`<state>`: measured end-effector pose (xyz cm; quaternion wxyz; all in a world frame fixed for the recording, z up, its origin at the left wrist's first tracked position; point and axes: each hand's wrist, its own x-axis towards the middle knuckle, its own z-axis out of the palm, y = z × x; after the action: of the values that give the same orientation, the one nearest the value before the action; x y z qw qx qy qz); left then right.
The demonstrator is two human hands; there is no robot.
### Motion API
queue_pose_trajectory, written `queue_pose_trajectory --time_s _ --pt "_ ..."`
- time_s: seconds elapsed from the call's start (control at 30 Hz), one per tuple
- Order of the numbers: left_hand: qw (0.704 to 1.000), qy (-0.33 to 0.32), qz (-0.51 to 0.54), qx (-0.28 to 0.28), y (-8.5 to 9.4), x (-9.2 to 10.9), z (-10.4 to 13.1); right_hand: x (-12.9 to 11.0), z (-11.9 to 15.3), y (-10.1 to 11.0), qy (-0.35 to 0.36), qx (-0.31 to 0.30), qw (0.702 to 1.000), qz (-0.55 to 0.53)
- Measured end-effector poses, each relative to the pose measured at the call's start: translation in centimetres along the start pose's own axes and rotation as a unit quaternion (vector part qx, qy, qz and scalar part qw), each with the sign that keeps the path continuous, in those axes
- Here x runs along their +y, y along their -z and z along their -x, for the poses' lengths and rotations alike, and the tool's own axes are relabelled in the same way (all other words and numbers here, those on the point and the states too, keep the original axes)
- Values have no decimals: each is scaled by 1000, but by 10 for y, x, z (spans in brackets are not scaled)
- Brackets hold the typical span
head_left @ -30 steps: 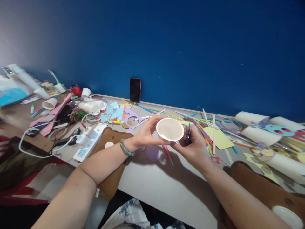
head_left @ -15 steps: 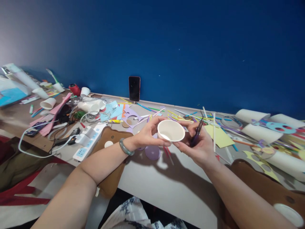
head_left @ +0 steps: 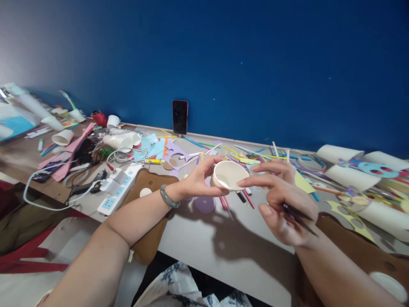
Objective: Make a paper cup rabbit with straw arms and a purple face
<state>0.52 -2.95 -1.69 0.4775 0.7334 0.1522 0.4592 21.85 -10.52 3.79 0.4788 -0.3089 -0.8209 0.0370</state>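
A white paper cup [head_left: 230, 175] is held tilted above the table, its opening facing me. My left hand [head_left: 203, 179] grips it from the left, thumb below and fingers around the side. My right hand [head_left: 284, 196] is at the cup's right, with a fingertip at or near the rim. Dark scissors [head_left: 298, 217] are held in that hand, their blades pointing down and right over the palm. Beneath the cup a purple paper disc [head_left: 205, 204] lies on the table [head_left: 220, 251].
A phone [head_left: 180, 117] leans on the blue wall. At left are a power strip [head_left: 119, 189], cables, cups and paper scraps. Coloured sticks, yellow paper [head_left: 303, 183] and white paper rolls [head_left: 351, 178] lie at right. Brown mats [head_left: 147, 238] flank the middle.
My right hand has come off the cup's underside and moved right, its fingers spreading and the scissors turning to point downward. The cup stays in my left hand, almost unmoved.
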Motion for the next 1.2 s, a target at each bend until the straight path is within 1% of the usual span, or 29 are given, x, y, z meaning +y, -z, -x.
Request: queue_pose_trajectory --time_s 0.1,0.2,0.3,0.37,0.57,0.77,0.87,1.1,1.2 --pt "1000 -2 -17 -4 -1 2 0 -4 -1 -2 -9 -52 998 41" --pt "1000 2 -31 -2 -1 4 1 -4 -2 -7 -10 -72 996 43" --pt "999 -6 -45 0 -2 5 1 -2 -3 -10 13 -50 998 48" --pt "999 -15 -44 -6 -3 4 1 0 -2 -12 15 -37 998 57" --pt "999 -34 -5 -13 -4 -3 2 10 2 -15 40 12 997 61" --pt "999 -42 10 -7 -4 -2 1 13 4 -18 49 20 997 60" --pt "999 -30 19 -3 -5 1 0 13 5 -18 51 15 996 65" --pt "998 8 58 14 -7 3 0 16 6 -22 43 25 997 60" --pt "998 29 57 19 -7 4 0 14 5 -19 35 22 998 46"
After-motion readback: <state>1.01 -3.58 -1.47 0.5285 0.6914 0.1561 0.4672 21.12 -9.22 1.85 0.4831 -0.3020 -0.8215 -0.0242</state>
